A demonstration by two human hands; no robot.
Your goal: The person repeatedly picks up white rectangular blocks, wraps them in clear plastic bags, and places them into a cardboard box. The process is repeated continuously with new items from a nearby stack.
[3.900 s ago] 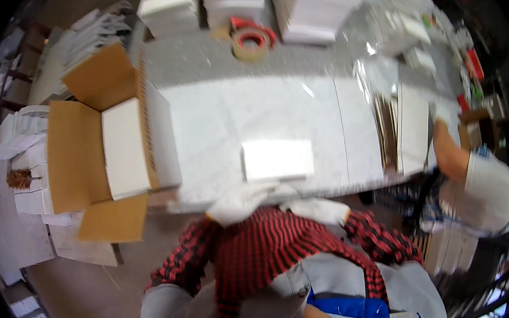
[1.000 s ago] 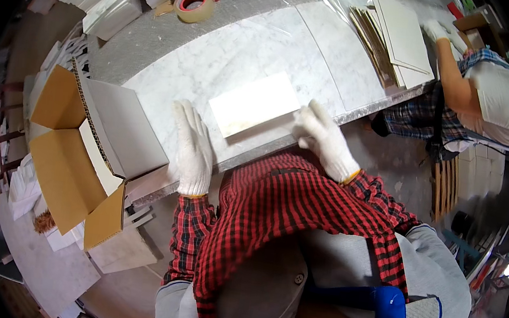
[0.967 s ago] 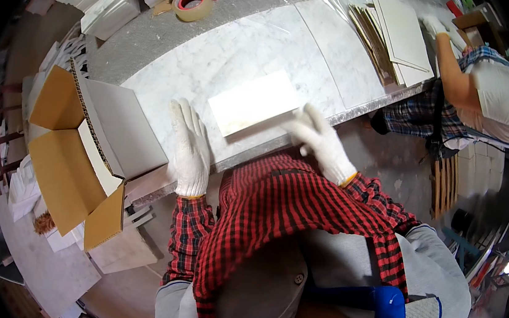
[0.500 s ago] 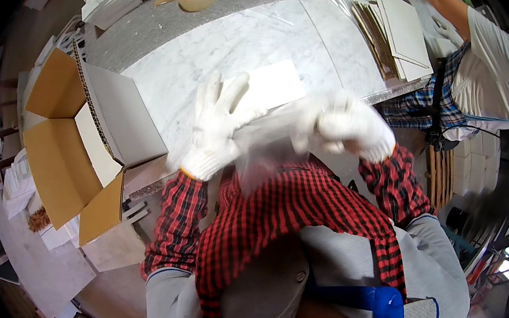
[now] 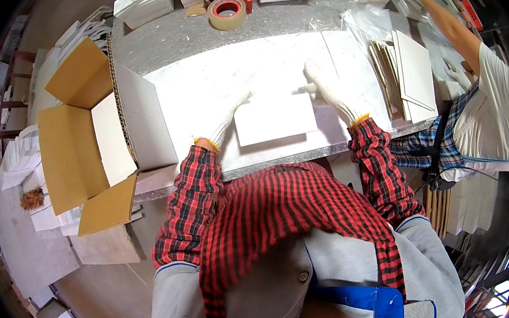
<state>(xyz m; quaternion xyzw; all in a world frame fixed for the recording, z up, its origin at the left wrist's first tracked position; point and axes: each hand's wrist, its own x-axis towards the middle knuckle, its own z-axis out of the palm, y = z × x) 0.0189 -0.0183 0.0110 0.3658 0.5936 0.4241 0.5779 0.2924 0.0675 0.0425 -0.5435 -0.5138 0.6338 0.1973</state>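
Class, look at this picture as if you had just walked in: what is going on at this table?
A person in a red checked shirt and white gloves stands at a grey table. The left hand and the right hand lie open at either side of a flat white sheet on the tabletop. An open cardboard box stands to the left, and a roll of tape lies at the far edge. To the right, a co-worker handles a stack of boards.

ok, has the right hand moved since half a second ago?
Yes. The right hand was raised above the table edge, near the chest; now it lies down on the table, at the far right corner of the white flat piece, toward the tape roll.
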